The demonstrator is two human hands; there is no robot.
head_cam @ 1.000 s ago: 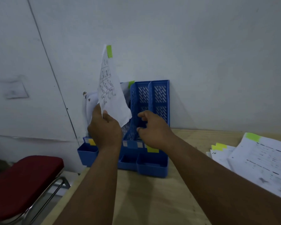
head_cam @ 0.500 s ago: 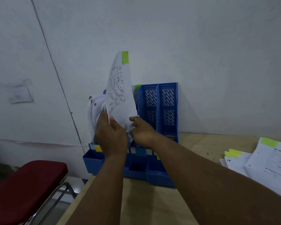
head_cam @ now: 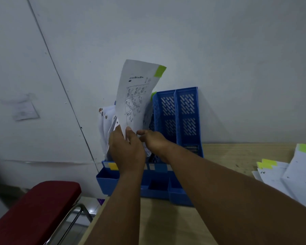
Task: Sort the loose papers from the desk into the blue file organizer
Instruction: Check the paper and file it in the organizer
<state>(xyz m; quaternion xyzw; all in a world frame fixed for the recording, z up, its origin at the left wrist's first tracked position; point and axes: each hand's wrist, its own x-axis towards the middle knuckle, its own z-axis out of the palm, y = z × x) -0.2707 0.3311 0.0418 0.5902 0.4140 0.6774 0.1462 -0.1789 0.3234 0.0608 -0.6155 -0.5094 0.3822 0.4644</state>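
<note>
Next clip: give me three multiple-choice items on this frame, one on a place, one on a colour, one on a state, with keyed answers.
1. Where do the loose papers lie?
A. on the desk's right side
B. on the chair
C. on the floor

2. What colour is the tab on the held sheet?
A. red
B. green
C. blue

3. What is the left hand doing?
A. hanging idle
B. resting on the desk
C. gripping the sheet

Key: 1 A, they are stacked right of the blue organizer; 2 B, a lime corner strip; 3 C, its thumb pinches the sheet's lower edge.
</note>
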